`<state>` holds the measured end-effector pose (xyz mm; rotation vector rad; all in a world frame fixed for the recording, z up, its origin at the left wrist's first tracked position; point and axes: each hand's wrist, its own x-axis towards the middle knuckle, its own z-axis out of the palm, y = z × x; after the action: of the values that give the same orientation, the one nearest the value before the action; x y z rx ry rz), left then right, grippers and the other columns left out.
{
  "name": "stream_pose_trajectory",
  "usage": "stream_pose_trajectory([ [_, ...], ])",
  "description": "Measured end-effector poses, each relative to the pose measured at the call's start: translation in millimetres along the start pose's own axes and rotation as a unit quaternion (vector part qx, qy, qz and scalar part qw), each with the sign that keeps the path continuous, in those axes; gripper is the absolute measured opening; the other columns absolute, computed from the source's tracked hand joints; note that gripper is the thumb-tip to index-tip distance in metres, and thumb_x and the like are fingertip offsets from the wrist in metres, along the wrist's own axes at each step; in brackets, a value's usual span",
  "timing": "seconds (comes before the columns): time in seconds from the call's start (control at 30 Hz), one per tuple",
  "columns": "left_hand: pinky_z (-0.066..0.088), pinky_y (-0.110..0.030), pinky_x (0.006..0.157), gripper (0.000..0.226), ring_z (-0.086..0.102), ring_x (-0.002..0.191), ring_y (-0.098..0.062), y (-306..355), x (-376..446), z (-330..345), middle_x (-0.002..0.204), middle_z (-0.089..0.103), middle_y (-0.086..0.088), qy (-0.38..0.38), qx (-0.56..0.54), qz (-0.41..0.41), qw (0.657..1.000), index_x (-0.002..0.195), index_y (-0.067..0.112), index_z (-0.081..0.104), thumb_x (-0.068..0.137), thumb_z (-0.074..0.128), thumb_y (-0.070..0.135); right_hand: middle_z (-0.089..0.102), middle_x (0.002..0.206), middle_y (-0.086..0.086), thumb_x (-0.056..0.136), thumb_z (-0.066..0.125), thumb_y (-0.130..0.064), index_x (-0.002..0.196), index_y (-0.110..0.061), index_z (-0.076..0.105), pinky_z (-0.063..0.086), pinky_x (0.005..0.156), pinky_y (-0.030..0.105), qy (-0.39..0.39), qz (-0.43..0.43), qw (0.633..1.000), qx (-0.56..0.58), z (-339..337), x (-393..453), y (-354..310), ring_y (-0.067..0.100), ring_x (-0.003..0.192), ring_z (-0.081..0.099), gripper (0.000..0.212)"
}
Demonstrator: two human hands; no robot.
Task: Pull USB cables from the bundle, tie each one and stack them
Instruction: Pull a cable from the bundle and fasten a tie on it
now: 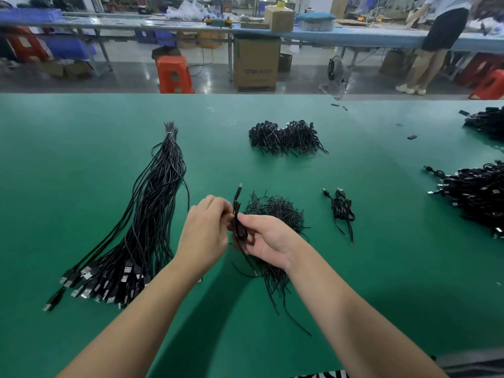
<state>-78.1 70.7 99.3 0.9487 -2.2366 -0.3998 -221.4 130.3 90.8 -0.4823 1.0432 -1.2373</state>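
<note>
A green table (81, 159) is seen filling most of the view, and everything for the task is laid out on it. The largest item, the bundle of long black USB cables (152, 214), is stretched out on the left, with its bound tip far from the person and its plug ends fanned out near the left forearm. A heap of coiled black cables (474, 195) is found at the right edge, with another dark pile (488, 122) beyond it. A stack of tied cables (286, 137) is placed at the middle of the far side. A loose pile of thin black ties (275, 214) is spread just behind and under the right hand. Two tied cables (342, 210) are laid near that pile, to its right.

A single folded cable (237, 214) is held upright between the two hands, above the table and in front of the ties. Its plug end is pointed up and away, above both hands. The cable's middle is pinched by the fingertips of the left hand (204, 230), and its lower loop is gripped by the curled thumb and fingers of the right hand (266, 238). The hands are held close together, nearly touching at the cable.
</note>
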Motion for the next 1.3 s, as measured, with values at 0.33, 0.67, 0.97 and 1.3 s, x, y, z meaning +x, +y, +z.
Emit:
stream_pose_trajectory([
  [0.33,0.044,-0.035,0.075,0.011,0.056,0.079,-0.017,-3,0,-6,0.082,0.061,0.008,-0.014,-0.052,0.02,0.998,0.082,0.013,0.066,0.087,0.074,0.007,0.073,0.083,0.008,0.071,0.079,-0.022,0.083,-0.011,0.08,0.052,0.06,0.025,0.002,-0.017,0.999,-0.029,-6,-3,1,0.013,0.069,0.064,0.016],
  [0.67,0.048,-0.041,0.071,0.013,0.06,0.074,-0.028,-6,3,-17,0.08,0.065,-0.003,-0.006,0.079,0.183,0.98,0.085,0.006,0.066,0.092,0.06,0.015,0.071,0.081,0.005,0.067,0.081,-0.024,0.09,-0.011,0.075,0.05,0.067,0.03,0.011,-0.001,0.999,-0.039,-7,0,-2,0.015,0.068,0.063,0.027],
  [0.97,0.039,-0.023,0.057,0.011,0.05,0.058,-0.006,-11,5,-15,0.069,0.058,0.008,-0.067,-0.079,-0.082,0.991,0.084,0.018,0.06,0.095,0.063,0.017,0.069,0.096,0.008,0.1,0.059,-0.011,0.121,-0.008,0.063,0.059,0.066,0.03,0.054,-0.085,0.979,-0.176,-12,6,3,0.013,0.067,0.066,0.022],
  [1.3,0.031,-0.02,0.049,0.015,0.038,0.048,-0.003,-12,4,-5,0.064,0.053,0.006,-0.098,-0.219,-0.225,0.944,0.081,0.016,0.061,0.095,0.063,0.016,0.068,0.078,-0.019,0.096,0.064,-0.014,0.105,-0.023,0.073,0.048,0.06,0.02,0.113,-0.256,0.872,-0.401,-9,8,5,0.001,0.072,0.063,0.016],
])
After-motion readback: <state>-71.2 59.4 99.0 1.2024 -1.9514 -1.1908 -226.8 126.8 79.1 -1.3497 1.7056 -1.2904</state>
